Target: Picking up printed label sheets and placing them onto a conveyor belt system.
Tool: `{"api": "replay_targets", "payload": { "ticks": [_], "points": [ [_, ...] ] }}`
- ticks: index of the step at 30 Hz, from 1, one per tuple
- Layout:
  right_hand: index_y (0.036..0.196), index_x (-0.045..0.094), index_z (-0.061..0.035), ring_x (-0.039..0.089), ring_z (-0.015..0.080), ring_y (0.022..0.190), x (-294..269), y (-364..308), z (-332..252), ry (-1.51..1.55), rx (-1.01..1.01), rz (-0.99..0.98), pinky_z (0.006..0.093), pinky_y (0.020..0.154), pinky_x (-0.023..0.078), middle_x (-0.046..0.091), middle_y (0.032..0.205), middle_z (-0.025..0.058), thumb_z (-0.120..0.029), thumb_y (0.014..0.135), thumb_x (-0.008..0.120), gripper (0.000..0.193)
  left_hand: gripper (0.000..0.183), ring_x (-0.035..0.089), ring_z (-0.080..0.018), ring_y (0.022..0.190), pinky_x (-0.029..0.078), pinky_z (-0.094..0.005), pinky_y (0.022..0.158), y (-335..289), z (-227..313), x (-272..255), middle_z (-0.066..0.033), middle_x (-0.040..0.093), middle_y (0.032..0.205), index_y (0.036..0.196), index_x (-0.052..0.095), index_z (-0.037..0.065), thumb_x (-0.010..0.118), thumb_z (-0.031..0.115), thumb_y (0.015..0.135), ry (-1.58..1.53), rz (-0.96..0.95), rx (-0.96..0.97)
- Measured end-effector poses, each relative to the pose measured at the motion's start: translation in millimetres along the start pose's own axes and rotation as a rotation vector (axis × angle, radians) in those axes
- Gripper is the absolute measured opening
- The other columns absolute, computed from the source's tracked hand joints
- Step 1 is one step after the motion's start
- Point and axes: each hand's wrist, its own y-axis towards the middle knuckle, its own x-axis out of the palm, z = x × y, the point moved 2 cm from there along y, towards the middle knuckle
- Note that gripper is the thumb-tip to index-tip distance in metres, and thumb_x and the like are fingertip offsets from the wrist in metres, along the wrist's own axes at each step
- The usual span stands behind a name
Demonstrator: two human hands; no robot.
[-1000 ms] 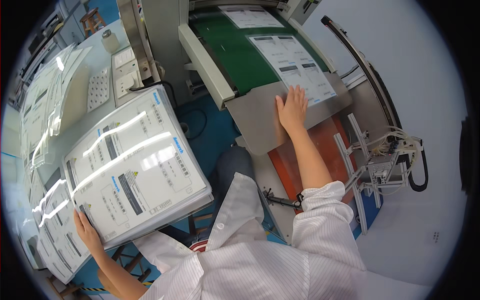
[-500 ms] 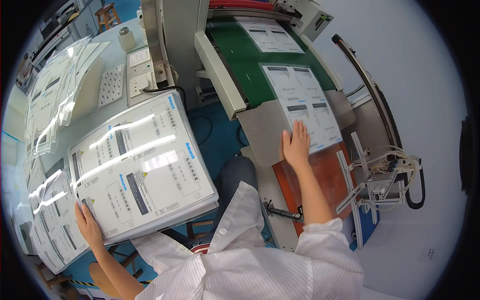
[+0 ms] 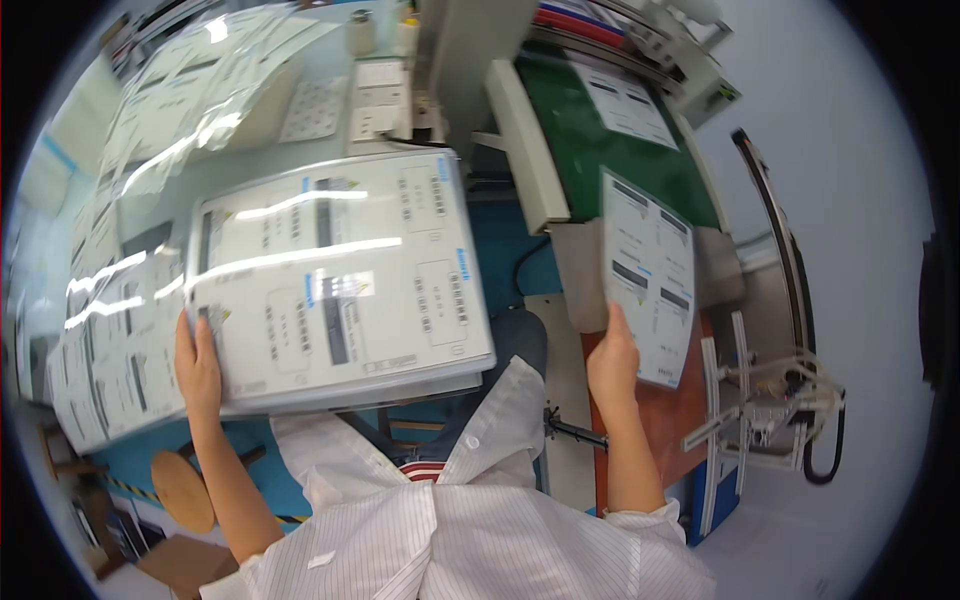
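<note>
A thick stack of printed plastic sheets [image 3: 390,290], white with black and blue print, sits in front of me to the left. Against its lower left edge rests my left hand [image 3: 200,375], fingers stretched out and apart, touching the stack. My right hand [image 3: 613,370] pinches one printed sheet [image 3: 650,285] by its lower left edge. That sheet is tilted up, its upper end over the metal plate at the conveyor's near end. Another printed sheet [image 3: 630,105] lies flat on the green conveyor belt [image 3: 560,110].
Further sheets [image 3: 160,110] are piled across the table [image 3: 290,75] at the left. An orange-brown surface [image 3: 675,420] is below the conveyor, beside a metal frame with tubes [image 3: 780,400]. A small bottle [image 3: 362,33] stands at the back. A round wooden stool [image 3: 182,490] is at lower left.
My right hand has gone from lying flat on the sheet to gripping it, and the sheet has come up off the belt's end toward me. The whole view has turned slightly.
</note>
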Motion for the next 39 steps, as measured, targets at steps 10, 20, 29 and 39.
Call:
{"api": "replay_targets", "payload": {
  "ticks": [10,20,29,39],
  "points": [
    [0.128,0.053,0.0022,0.057,0.0372,0.117,-63.5,-51.4,-128.6,0.373,-0.829,0.143,0.0450,0.101,0.043,0.059,0.125,0.0211,0.007,0.091,0.041,0.040,0.032,0.060,-0.0230,0.098,0.048,-0.0301,0.083,-9.8,42.0,-29.8,-0.0139,0.063,0.110,0.117,0.060,-0.002,0.049,0.022,0.099,-0.254,0.270,0.182],
    [0.111,0.069,-0.0141,0.052,0.0345,0.122,-24.9,-41.8,-168.0,0.064,-1.168,-0.054,0.0508,0.104,0.039,0.060,0.127,0.0119,0.000,0.084,0.056,0.033,0.041,0.066,-0.0154,0.088,0.053,-0.0267,0.079,-19.5,20.4,-54.1,-0.0125,0.069,0.099,0.114,0.062,-0.006,0.058,0.030,0.096,-1.180,-0.329,-0.338],
    [0.121,0.064,-0.0089,0.046,0.0356,0.129,-11.0,-41.1,-177.4,0.061,-1.033,-0.081,0.0514,0.110,0.030,0.055,0.133,0.0152,0.011,0.078,0.048,0.049,0.028,0.046,-0.0060,0.066,0.040,-0.0217,0.060,6.9,14.0,-53.8,0.0038,0.052,0.072,0.105,0.068,0.002,0.071,0.015,0.080,-0.380,-0.122,-0.120],
    [0.126,0.060,-0.0072,0.041,0.0359,0.133,-9.3,-44.3,-174.5,0.081,-0.929,-0.135,0.0502,0.113,0.025,0.051,0.138,0.0166,0.011,0.080,0.049,0.050,0.027,0.049,-0.0095,0.064,0.042,-0.0248,0.061,4.1,7.2,-40.0,0.0004,0.051,0.068,0.098,0.066,0.001,0.072,0.017,0.077,-0.381,-0.081,-0.077]
  ]
}}
